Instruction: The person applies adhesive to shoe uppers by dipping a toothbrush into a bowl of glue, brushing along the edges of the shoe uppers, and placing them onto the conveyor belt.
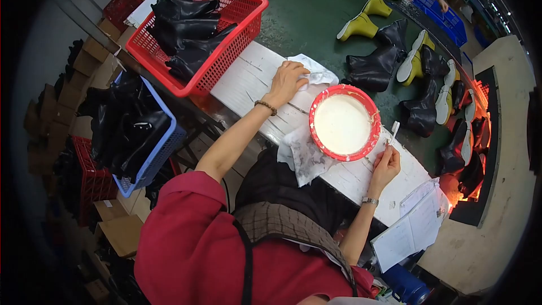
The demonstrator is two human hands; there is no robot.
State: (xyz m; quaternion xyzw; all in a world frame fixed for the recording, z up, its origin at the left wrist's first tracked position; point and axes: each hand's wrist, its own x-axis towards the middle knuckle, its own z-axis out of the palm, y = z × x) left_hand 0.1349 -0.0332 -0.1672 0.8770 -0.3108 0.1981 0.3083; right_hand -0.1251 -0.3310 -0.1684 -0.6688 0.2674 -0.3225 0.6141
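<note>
My left hand rests on a crumpled white cloth on the white board, its fingers curled over the cloth's near edge. In my right hand, a small brush with a pale head is pinched upright between thumb and fingers. Between both hands stands a red basin filled with a creamy white liquid. Dried splashes mark its rim. A stained sheet hangs over the board's front edge, beside the basin.
Black boot uppers and yellow-and-white boots lie on a green conveyor belt, running towards a glowing heater. A red basket and a blue basket hold black uppers. A notebook lies at right. A co-worker's hand is across.
</note>
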